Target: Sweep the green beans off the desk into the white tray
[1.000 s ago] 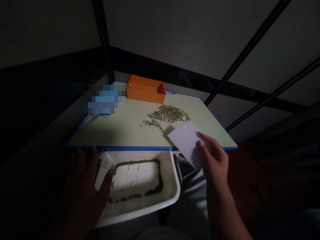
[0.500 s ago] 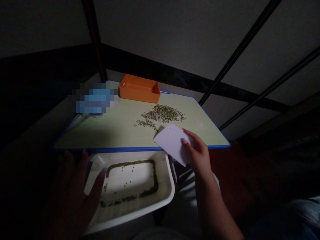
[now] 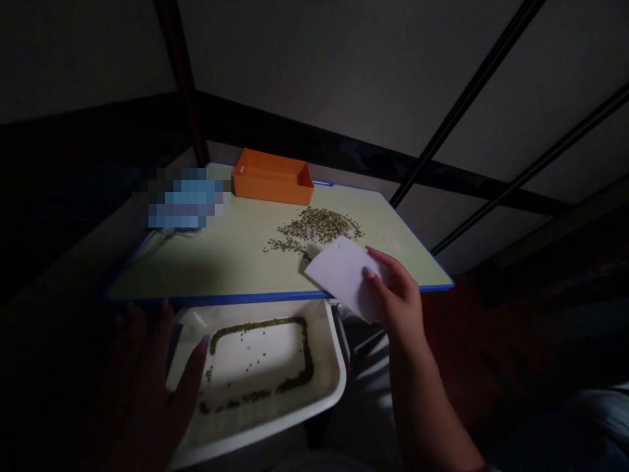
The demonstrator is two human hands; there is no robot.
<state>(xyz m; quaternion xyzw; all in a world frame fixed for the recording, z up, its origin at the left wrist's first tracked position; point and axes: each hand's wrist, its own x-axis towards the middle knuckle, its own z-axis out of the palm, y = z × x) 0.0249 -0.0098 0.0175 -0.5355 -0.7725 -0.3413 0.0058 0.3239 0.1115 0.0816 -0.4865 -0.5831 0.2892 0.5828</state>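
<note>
My right hand [image 3: 400, 292] pinches a flat white card [image 3: 344, 272] with a small hole near its top corner. The card is tilted over the front edge of the table [image 3: 236, 255], just below a scattered heap of small green beans or seeds [image 3: 319, 225]. In deep shadow at the lower left, my left hand [image 3: 152, 367] has its fingers spread at the left side of a white plastic basin [image 3: 339, 367]. More of the green grains lie around the basin's floor, mostly along its edges. My left hand's palm side is hidden.
An orange open box [image 3: 272, 187] stands at the back of the table. Left of it is a pixelated blue item [image 3: 187, 200] with a pale cord or strap. A pale whitish patch [image 3: 390, 240] lies on the right of the tabletop. Wall panels rise behind.
My right hand and the card have shifted slightly to the right. The left hand stays beside the basin, and the heap looks much the same.
</note>
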